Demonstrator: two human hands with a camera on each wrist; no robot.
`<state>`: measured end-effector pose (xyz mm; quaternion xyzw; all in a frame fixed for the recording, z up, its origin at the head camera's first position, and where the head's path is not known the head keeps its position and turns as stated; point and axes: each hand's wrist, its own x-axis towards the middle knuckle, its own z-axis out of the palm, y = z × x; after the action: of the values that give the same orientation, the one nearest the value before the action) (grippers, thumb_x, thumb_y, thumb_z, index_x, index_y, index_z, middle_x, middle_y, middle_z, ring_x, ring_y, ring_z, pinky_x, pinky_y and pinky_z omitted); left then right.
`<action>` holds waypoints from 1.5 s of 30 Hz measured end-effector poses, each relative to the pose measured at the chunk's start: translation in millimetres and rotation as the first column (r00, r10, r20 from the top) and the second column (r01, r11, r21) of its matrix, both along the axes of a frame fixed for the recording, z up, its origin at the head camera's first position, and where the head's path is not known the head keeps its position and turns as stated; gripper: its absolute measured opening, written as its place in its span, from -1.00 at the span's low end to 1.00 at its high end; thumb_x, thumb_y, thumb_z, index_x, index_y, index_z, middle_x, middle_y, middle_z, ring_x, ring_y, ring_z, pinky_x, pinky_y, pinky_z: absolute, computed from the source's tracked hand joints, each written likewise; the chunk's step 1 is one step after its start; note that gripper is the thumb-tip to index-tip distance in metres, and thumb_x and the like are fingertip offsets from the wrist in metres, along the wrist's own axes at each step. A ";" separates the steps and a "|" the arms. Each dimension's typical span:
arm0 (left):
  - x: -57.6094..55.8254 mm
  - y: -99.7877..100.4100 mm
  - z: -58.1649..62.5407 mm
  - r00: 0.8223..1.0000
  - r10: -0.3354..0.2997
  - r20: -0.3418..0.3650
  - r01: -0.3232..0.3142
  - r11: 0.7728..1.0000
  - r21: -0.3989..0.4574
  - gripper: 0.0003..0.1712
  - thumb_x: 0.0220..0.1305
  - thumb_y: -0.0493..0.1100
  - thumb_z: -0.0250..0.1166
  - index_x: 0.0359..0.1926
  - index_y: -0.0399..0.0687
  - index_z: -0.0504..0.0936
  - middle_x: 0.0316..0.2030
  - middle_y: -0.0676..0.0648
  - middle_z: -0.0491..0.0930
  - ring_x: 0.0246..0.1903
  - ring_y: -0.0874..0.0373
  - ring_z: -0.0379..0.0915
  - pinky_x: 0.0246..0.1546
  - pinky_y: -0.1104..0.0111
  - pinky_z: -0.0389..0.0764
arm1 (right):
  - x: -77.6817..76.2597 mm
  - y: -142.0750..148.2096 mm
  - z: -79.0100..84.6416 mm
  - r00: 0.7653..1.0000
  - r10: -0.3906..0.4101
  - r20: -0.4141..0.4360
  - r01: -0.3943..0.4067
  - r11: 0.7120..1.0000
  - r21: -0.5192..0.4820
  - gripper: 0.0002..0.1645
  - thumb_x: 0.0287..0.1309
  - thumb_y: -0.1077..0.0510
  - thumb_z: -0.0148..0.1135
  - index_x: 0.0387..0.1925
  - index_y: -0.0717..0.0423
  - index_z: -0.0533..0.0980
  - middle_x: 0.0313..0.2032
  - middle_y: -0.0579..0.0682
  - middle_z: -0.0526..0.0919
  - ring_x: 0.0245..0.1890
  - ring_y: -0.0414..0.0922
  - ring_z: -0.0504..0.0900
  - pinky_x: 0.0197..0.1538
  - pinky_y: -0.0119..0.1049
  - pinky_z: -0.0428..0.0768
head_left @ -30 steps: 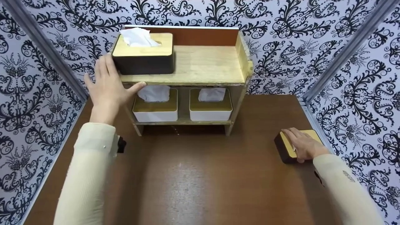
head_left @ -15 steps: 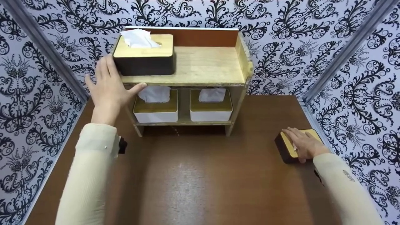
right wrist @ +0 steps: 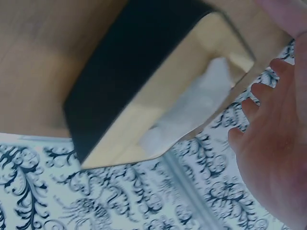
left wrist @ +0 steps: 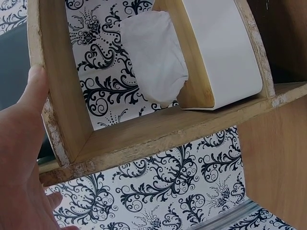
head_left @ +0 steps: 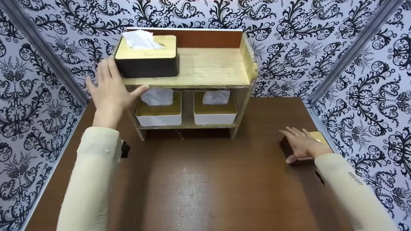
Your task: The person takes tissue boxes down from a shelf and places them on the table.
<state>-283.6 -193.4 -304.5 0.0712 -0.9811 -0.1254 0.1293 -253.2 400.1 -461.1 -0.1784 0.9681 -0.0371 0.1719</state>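
Note:
My left hand (head_left: 110, 85) holds the left corner of a small wooden shelf (head_left: 212, 65), its thumb on the front edge of the top board and its fingers along the outer side. Right beside those fingers, a dark tissue box (head_left: 147, 67) with a light wooden lid stands on the top board, a tissue sticking up. My right hand (head_left: 303, 146), fingers straight and spread, hovers over another dark tissue box (head_left: 318, 136) on the table at the right. The right wrist view has this box (right wrist: 124, 72) with a tissue (right wrist: 196, 105) in its slot, apart from the fingers (right wrist: 252, 108).
Two white tissue boxes with tissues, one at the left (head_left: 159, 119) and one at the right (head_left: 215, 118), stand on the lower shelf board. Patterned walls (head_left: 366, 106) enclose the brown table (head_left: 205, 179) at the back and sides.
My right hand has lifted off the lid of the right-hand dark tissue box and shifted left, its fingers spreading. My left hand stays on the shelf corner.

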 end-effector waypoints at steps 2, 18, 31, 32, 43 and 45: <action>0.2 -0.4 -0.4 1.000 0.000 -0.002 0.000 1.000 0.003 0.55 -0.13 0.72 0.09 0.52 -0.06 -0.51 0.55 -0.21 -0.36 0.53 -0.19 -0.38 0.41 -0.37 -0.39 | -1.3 -8.3 1.2 1.000 0.012 0.003 -0.012 1.000 -0.006 0.41 -0.34 -0.18 0.59 0.47 0.22 0.04 0.45 0.43 0.01 0.43 0.43 -0.03 0.44 0.41 -0.15; 0.9 -0.7 -4.5 1.000 -0.006 -0.010 0.007 1.000 0.011 0.56 -0.13 0.72 0.10 0.52 -0.07 -0.51 0.54 -0.22 -0.35 0.54 -0.16 -0.38 0.40 -0.38 -0.35 | -2.5 -98.6 34.0 0.984 0.175 0.011 -0.175 0.984 -0.042 0.13 -0.04 -0.22 0.44 0.46 0.11 0.15 0.44 0.24 0.21 0.44 0.26 0.17 0.44 0.29 0.16; -0.2 0.2 -4.8 1.000 -0.010 0.000 0.010 1.000 0.016 0.55 -0.13 0.73 0.06 0.52 -0.07 -0.51 0.55 -0.21 -0.40 0.54 -0.16 -0.42 0.42 -0.36 -0.37 | 5.5 -173.1 83.5 0.943 0.331 -0.027 -0.332 0.942 -0.044 0.10 -0.01 -0.22 0.42 0.47 0.06 0.15 0.46 0.13 0.21 0.45 0.13 0.20 0.44 0.24 0.21; -0.4 0.0 -4.6 1.000 -0.010 -0.001 0.010 1.000 0.016 0.55 -0.13 0.73 0.06 0.52 -0.07 -0.51 0.55 -0.21 -0.40 0.54 -0.16 -0.42 0.42 -0.36 -0.37 | 6.2 -178.6 87.3 0.941 0.338 -0.029 -0.339 0.940 -0.045 0.11 -0.01 -0.23 0.42 0.48 0.05 0.14 0.46 0.12 0.20 0.46 0.13 0.19 0.45 0.22 0.21; -1.1 -1.5 -2.9 1.000 -0.017 -0.019 0.018 1.000 0.014 0.55 -0.13 0.72 0.07 0.52 -0.07 -0.50 0.55 -0.21 -0.38 0.54 -0.15 -0.41 0.42 -0.36 -0.34 | 6.8 -237.6 136.2 0.896 0.426 -0.122 -0.432 0.902 -0.022 0.12 0.04 -0.33 0.34 0.51 -0.04 0.08 0.50 0.03 0.13 0.50 0.03 0.13 0.51 0.10 0.16; -0.7 -1.5 -2.2 1.000 -0.014 -0.019 0.014 1.000 0.011 0.55 -0.13 0.72 0.07 0.52 -0.07 -0.51 0.55 -0.21 -0.40 0.54 -0.15 -0.42 0.42 -0.36 -0.34 | 6.6 -248.4 147.7 0.894 0.427 -0.139 -0.434 0.901 -0.021 0.12 0.05 -0.34 0.31 0.51 -0.07 0.05 0.51 0.02 0.11 0.50 0.02 0.11 0.52 0.09 0.12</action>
<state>-284.3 -194.9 -306.7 0.0637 -0.9796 -0.1323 0.1375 -246.6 151.8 -313.3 -0.3945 0.9125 -0.0114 0.1073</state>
